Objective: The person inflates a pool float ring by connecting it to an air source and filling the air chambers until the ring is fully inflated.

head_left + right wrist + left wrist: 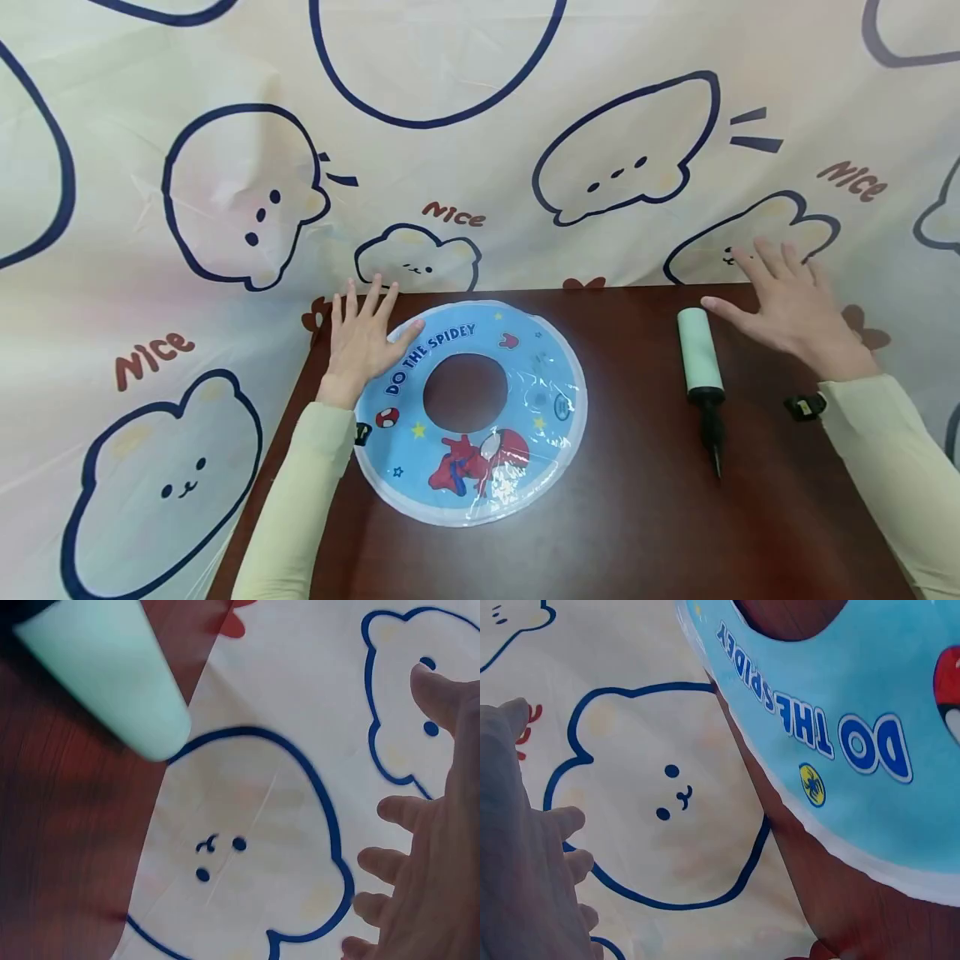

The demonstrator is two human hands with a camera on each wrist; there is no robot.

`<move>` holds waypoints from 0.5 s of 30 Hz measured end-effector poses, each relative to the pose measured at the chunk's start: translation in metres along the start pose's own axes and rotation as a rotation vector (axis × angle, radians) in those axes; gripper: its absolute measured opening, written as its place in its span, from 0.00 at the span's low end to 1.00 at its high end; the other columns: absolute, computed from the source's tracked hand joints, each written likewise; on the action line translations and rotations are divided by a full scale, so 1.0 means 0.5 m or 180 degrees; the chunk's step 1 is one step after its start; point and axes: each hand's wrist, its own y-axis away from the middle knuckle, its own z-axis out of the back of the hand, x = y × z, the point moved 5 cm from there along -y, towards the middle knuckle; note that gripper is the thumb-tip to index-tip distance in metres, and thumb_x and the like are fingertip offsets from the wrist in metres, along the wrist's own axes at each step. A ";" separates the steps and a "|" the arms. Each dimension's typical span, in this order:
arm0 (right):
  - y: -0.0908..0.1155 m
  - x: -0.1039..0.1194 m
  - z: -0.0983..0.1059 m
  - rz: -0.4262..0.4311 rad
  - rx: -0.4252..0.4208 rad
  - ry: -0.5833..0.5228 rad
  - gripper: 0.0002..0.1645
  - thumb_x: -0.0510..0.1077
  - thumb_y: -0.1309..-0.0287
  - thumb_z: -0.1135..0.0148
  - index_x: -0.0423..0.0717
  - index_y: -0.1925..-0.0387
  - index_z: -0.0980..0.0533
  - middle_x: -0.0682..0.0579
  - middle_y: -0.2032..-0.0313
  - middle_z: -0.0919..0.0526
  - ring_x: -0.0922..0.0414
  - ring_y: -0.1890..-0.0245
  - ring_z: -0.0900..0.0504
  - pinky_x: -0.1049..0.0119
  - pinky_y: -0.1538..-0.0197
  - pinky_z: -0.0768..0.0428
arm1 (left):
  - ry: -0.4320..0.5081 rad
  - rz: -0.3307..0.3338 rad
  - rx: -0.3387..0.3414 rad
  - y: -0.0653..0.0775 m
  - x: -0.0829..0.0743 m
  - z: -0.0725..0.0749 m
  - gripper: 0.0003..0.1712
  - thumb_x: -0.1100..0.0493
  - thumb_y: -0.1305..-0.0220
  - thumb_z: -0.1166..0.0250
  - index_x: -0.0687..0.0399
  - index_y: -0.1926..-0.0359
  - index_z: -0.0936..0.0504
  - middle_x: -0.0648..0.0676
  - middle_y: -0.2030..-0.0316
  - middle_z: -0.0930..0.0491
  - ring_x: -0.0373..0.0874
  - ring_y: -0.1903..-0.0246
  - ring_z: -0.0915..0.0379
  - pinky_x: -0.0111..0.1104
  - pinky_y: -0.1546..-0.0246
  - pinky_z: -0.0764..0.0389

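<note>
A flat blue swim ring (480,496) with a white rim, the words "DO THE SPIDEY" and a red cartoon figure lies on the dark wooden table. Over its upper left edge my left hand (360,346) is spread, fingers straight, holding nothing; in the left wrist view the ring (870,825) is beside that hand (525,847). To the right lies a mint-green hand pump (697,350) with a black nozzle pointing toward me. My right hand (798,312) hovers up and right of it, fingers spread and holding nothing. The pump (112,675) is apart from the right hand (427,847) in the right wrist view.
A pale cloth (420,167) printed with cartoon bears and "Nice" hangs behind the table (637,517) and along its sides. Small black wrist cameras, such as the right one (806,407), are strapped at both cuffs.
</note>
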 end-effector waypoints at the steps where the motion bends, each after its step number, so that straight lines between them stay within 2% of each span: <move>1: 0.000 0.009 -0.001 0.0022 0.0007 -0.0006 0.61 0.79 0.30 0.51 0.46 0.14 0.54 0.31 0.16 0.60 0.25 0.18 0.62 0.22 0.22 0.66 | 0.0013 -0.0001 0.0005 0.002 -0.002 0.001 0.55 0.19 0.30 0.53 0.43 0.13 0.48 0.57 0.13 0.57 0.68 0.15 0.75 0.65 0.18 0.69; 5: 0.005 0.052 -0.007 0.0128 -0.0014 -0.0034 0.59 0.77 0.30 0.47 0.44 0.16 0.46 0.30 0.17 0.52 0.25 0.20 0.50 0.19 0.26 0.50 | 0.0194 0.0008 0.0075 0.017 -0.015 -0.004 0.54 0.22 0.29 0.51 0.43 0.13 0.49 0.57 0.13 0.57 0.67 0.15 0.78 0.65 0.19 0.72; 9: 0.010 0.104 -0.019 0.0325 -0.0088 -0.0056 0.56 0.75 0.32 0.41 0.41 0.19 0.39 0.31 0.19 0.42 0.26 0.24 0.39 0.22 0.29 0.36 | 0.0416 0.0003 0.0122 0.041 -0.037 -0.015 0.51 0.25 0.27 0.49 0.45 0.14 0.46 0.58 0.14 0.54 0.67 0.15 0.76 0.66 0.19 0.71; 15: 0.017 0.166 -0.043 0.0546 -0.0110 -0.0261 0.53 0.67 0.32 0.33 0.38 0.21 0.36 0.30 0.24 0.34 0.28 0.28 0.31 0.27 0.33 0.27 | 0.0501 -0.0076 0.0098 0.068 -0.066 -0.026 0.48 0.31 0.26 0.44 0.46 0.15 0.43 0.58 0.14 0.52 0.67 0.15 0.72 0.64 0.18 0.68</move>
